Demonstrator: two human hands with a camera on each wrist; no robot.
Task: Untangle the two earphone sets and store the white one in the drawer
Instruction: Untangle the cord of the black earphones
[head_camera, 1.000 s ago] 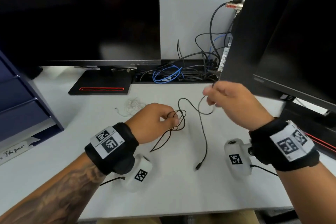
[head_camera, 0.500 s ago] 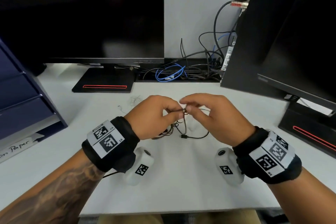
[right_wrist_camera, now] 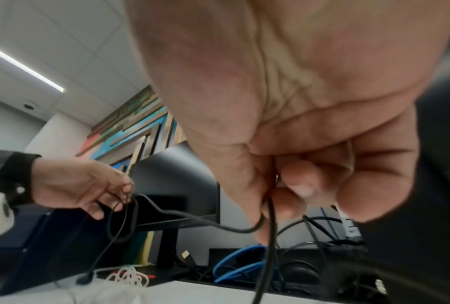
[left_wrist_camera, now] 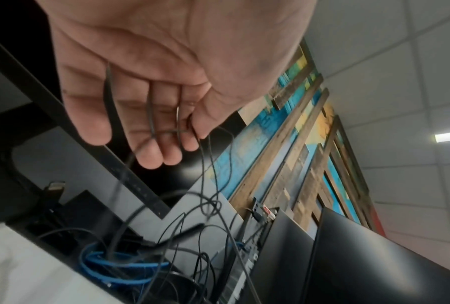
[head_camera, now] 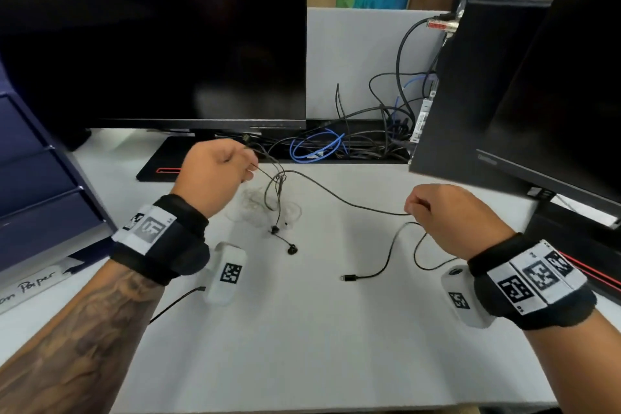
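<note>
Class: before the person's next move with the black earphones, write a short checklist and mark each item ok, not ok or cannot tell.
1. Left hand pinches the black cable: ok.
2. Right hand grips the same cable: ok.
3. Cable free of loops: not ok, a knot hangs near the left hand.
4. White earphones lie apart on the desk: cannot tell, black loops hang over them.
5. Plug rests on the desk: ok.

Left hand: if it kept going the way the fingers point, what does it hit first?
Probably the left monitor's lower edge or stand; the left hand, pinching the black earphone cable, points toward the desk's back. Depth is unclear.
</note>
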